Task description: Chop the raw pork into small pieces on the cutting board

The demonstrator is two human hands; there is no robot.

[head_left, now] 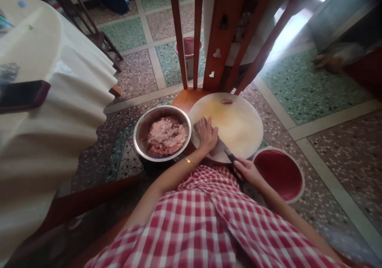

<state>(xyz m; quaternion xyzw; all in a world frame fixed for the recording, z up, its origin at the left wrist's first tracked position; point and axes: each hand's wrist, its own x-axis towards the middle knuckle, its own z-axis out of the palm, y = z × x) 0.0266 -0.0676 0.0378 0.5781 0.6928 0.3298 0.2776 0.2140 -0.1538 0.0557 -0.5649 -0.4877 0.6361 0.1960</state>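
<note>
My right hand [246,169] is wrapped round the black handle of a cleaver [220,146]. The broad blade lies over the near left part of a round, pale cutting board [244,124]. Flat on the blade rests my left hand [208,135], its fingers stretched out and slightly apart. At the board's far edge is a small pinkish-brown piece [227,101], perhaps meat. Left of the board, a steel bowl [188,120] holds a mound of minced meat [167,134]. The part of the blade under my left hand is hidden.
The board rests on a wooden chair [186,98], whose slatted back rises behind it. A red-lined bucket [277,174] stands at the right, and a pink bin [189,47] is farther back. At left is a cloth-covered table [71,69] with a dark phone [24,94].
</note>
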